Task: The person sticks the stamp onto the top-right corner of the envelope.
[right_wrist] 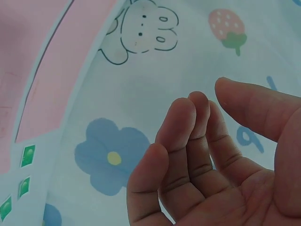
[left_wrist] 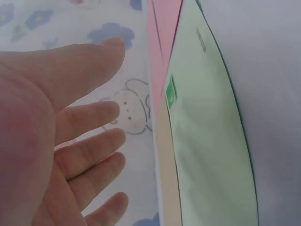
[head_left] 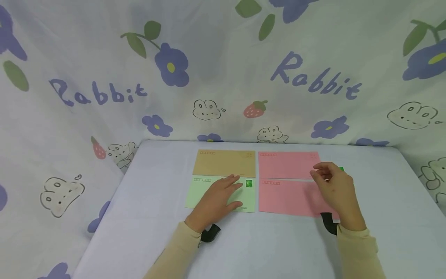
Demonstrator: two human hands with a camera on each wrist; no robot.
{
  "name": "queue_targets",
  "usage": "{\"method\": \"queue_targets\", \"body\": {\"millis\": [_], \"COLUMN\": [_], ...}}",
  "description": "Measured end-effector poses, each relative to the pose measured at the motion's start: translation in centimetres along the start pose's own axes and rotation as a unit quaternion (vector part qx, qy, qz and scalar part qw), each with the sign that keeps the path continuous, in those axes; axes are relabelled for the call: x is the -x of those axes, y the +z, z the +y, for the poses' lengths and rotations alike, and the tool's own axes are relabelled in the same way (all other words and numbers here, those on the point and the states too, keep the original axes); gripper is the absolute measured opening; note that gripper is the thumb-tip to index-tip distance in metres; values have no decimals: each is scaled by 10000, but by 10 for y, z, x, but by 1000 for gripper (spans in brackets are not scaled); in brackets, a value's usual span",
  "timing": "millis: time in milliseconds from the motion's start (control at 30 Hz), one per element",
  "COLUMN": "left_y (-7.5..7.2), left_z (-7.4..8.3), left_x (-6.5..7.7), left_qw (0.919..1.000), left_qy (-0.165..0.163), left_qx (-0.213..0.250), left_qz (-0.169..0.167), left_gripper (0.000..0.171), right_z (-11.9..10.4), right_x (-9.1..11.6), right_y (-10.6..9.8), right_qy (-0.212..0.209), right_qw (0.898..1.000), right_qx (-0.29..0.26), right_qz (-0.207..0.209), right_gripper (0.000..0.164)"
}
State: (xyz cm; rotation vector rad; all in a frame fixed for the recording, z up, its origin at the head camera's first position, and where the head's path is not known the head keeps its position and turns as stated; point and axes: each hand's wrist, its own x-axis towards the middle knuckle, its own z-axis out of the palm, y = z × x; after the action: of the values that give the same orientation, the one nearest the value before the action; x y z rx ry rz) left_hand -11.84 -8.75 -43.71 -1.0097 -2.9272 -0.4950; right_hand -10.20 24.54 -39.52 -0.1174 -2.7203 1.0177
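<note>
Four envelopes lie in two rows on the white table. My left hand (head_left: 217,197) hovers over the light green envelope (head_left: 198,193), its fingers spread and holding nothing. That envelope carries a green stamp (head_left: 249,183) in its upper right corner. Behind it is a tan envelope (head_left: 224,164) without a stamp. On the right lie a back pink envelope (head_left: 285,164) and a front pink envelope (head_left: 285,197). My right hand (head_left: 336,190) is raised above their right ends, fingers loosely bent, nothing between them. Several loose green stamps (right_wrist: 28,155) lie to the right of the pink envelopes, mostly hidden by this hand in the head view.
A white cloth (head_left: 223,77) printed with flowers, rabbits and strawberries hangs behind the table and along its sides. Bare white tabletop (head_left: 146,186) extends left of the envelopes. Black curved pieces (head_left: 210,233) sit at both wrists.
</note>
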Motion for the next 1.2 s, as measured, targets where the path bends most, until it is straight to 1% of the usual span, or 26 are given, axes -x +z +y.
{"method": "queue_targets", "body": {"millis": [233,400,567,867,1033,1200], "left_y": [1,1,4,16,23,30], "left_z": [15,26,34,52,60,64], "left_x": [-9,-17,-25,-43,-48,-51], "left_qw": [9998,9994,9994,9991,9989,9989], "left_qy": [160,302,296,329,322,209], "left_qx": [46,-15,-40,-121,-148,-164], "left_qz": [-92,-140,-190,-222,-299,-380], "left_gripper": [57,56,54,52,49,47], "right_z": [7,13,19,36,42,47], "right_x": [-2,-2,-2,-4,-5,-7], "right_y": [-4,-8,-11,-17,-22,-27], "right_qy": [116,96,177,522,651,1149], "right_qw": [9999,9999,9997,9985,9976,9931], "right_qx": [5,34,60,108,155,156], "right_qz": [85,111,150,121,186,158], "right_gripper": [32,32,31,35,36,40]}}
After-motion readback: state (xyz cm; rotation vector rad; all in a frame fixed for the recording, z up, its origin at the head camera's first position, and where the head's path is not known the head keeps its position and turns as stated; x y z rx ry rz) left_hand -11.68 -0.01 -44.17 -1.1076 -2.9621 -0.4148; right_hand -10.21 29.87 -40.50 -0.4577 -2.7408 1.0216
